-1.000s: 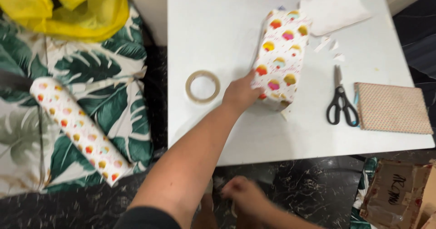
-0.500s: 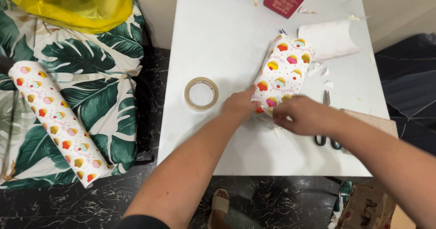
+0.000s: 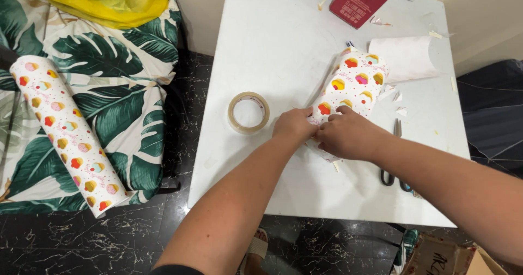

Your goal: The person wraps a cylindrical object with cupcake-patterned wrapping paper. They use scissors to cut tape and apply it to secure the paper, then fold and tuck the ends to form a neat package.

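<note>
Two hands, the left hand and right hand, sit at centre. One wrapped parcel lies at one o'clock, one tape ring at nine, one pair of scissors at four, one paper roll far at nine, one red box at twelve.

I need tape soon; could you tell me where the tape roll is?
The tape roll lies flat on the white table, just left of the left hand on the wrapped box.

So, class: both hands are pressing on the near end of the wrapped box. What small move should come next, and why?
Probably keep the left hand pinning the fold while the right hand reaches for the tape roll. Both hands press the near end of the wrapped box, no tape shows there, and the roll lies just left of them on the white table.
</note>
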